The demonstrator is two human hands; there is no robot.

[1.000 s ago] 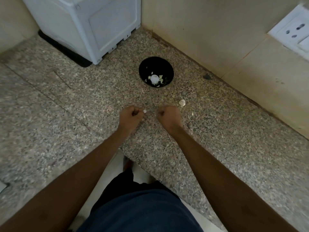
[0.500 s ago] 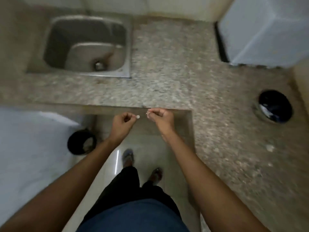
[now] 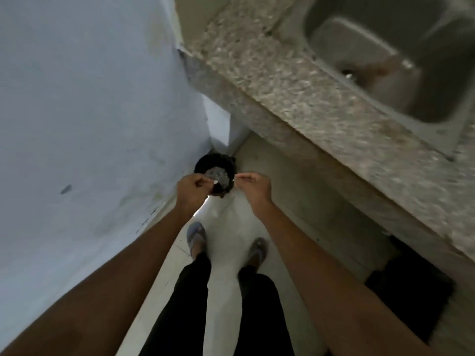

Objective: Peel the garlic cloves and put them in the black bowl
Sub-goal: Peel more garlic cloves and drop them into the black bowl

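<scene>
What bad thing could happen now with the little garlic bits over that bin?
The left hand pinches a tiny white garlic piece right above the black bin on the floor; if it slips, it probably lands in the rubbish. The right hand pinches something thin, perhaps peel, that might miss the bin.

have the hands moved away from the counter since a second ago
Yes. Both hands, left hand and right hand, went from above the granite counter to above a black bin on the floor.

No readable text, labels, brands, nos. or signs anywhere in the head view. Frame is blurred, surfaces look plain.
</scene>
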